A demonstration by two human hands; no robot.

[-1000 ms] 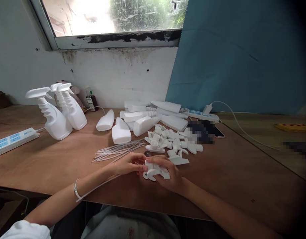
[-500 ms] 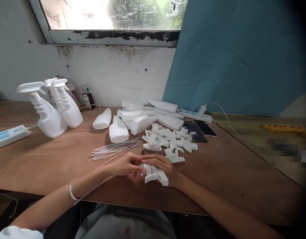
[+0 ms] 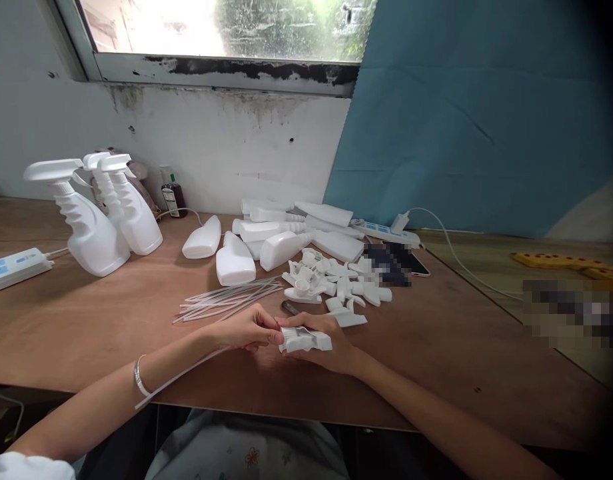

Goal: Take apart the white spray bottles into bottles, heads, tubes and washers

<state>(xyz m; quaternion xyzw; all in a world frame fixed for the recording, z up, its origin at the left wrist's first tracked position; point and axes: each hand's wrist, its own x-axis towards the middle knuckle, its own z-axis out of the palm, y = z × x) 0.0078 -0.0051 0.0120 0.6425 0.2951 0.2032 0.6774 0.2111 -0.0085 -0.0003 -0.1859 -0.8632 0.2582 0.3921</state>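
Note:
A white trigger spray head (image 3: 306,339) lies in my right hand (image 3: 331,343), whose fingers are closed round it with the collar facing left. My left hand (image 3: 254,330) is closed in a pinch at that collar. A thin white dip tube (image 3: 181,379) runs from under my left hand down toward the bracelet (image 3: 140,375) on my wrist. Its upper end is hidden by my fingers, so I cannot tell whether it sits inside the collar. Just beyond my hands are a loose pile of white spray heads (image 3: 319,277) and a bundle of thin tubes (image 3: 226,300).
Several white bottles (image 3: 281,248) lie behind the pile. Assembled spray bottles (image 3: 94,237) stand at the left near a power strip (image 3: 16,269) and a dark bottle (image 3: 173,198). A small dark tool (image 3: 289,307) lies beyond my hands. A phone (image 3: 411,259) rests at the right.
My right hand has turned the spray head, so its trigger no longer points down toward me. My left hand stays at the collar, and the tube is still with it.

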